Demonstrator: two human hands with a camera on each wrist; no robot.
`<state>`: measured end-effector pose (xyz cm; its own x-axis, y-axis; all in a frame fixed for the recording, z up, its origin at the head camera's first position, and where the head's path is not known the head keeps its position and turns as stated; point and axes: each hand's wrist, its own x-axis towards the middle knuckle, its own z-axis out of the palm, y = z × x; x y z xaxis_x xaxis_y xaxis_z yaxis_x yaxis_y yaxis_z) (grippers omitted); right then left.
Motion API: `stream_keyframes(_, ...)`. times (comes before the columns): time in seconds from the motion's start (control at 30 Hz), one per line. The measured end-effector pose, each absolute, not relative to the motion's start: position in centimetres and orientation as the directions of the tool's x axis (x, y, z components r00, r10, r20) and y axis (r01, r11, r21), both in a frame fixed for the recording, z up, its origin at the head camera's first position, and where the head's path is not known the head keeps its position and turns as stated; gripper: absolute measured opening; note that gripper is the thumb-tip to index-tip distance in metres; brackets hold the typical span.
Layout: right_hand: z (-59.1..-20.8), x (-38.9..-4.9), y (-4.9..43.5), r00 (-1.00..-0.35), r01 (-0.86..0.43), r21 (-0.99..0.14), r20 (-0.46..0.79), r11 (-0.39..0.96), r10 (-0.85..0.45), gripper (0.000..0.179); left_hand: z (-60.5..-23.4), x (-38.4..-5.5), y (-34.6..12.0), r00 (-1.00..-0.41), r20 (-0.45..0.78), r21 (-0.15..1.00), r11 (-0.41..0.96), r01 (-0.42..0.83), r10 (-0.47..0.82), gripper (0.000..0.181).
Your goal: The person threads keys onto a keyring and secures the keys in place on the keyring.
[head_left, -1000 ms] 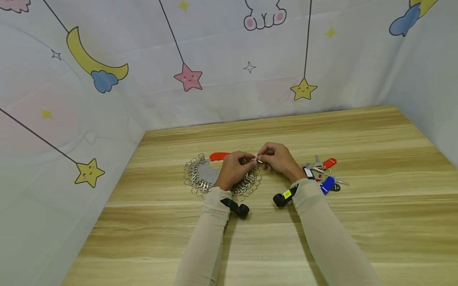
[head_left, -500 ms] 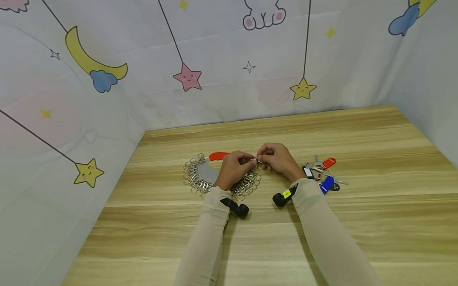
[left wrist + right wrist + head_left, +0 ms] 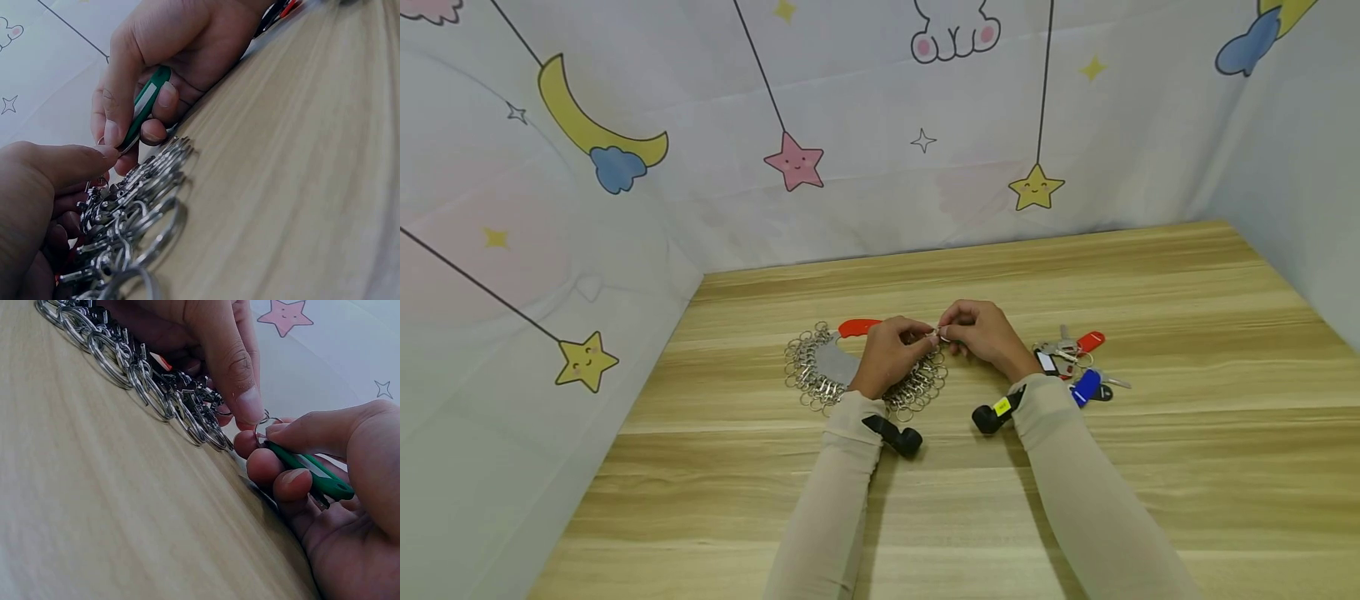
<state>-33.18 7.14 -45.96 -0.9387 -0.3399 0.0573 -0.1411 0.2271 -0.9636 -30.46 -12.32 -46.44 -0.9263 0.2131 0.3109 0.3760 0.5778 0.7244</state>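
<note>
My right hand (image 3: 988, 337) grips a green key tag (image 3: 326, 483) with a white label window, its thumb and finger at the tag's ring end. A thin metal key ring (image 3: 257, 432) rises from that end. My left hand (image 3: 891, 354) pinches at this ring between thumb and forefinger, its tip meeting the right fingertips. What lies between the tips is largely hidden. Below the left hand lies a key holder: a grey curved plate (image 3: 835, 364) with a red handle (image 3: 856, 327), edged by many metal clips and rings (image 3: 165, 228). The hand covers its middle.
Right of my right wrist lies a pile of keys (image 3: 1063, 352) with a red tag (image 3: 1091, 341), a blue tag (image 3: 1086, 387) and black tags. A printed cloth (image 3: 865, 217) stands behind the wooden table (image 3: 1210, 350) and along its sides.
Both hands stay in nearly the same place. The small metal ring at the fingertips shows less plainly than a second ago. The key holder and pile have not moved.
</note>
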Motion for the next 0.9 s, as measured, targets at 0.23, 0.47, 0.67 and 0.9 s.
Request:
stream_keyframes(0.23, -46.03, -33.24, 7.16, -0.935, -0.144, -0.967, 0.063, 0.209, -0.35, 0.005, -46.41, -30.52, -12.29, -0.93, 0.301, 0.728, 0.58, 0.366, 0.209, 0.018)
stream_keyframes(0.47, -45.88, -33.15, 7.22, -0.933, -0.14, -0.97, 0.061, 0.2, -0.355, 0.005, -46.44, -30.52, -12.28, -0.932, 0.297, 0.727, 0.584, 0.361, 0.205, 0.018)
stream_keyframes(0.67, -45.78, -33.06, 7.28, -0.93, -0.14, -0.973, 0.065, 0.186, -0.361, 0.005, -46.44, -30.42, -12.31, -0.932, 0.297, 0.73, 0.58, 0.362, 0.207, 0.018)
stream_keyframes(0.9, -45.86, -33.09, 7.28, -0.929, -0.14, -0.973, 0.065, 0.184, -0.364, 0.005, -46.46, -30.41, -12.29, -0.933, 0.293, 0.73, 0.582, 0.359, 0.207, 0.019)
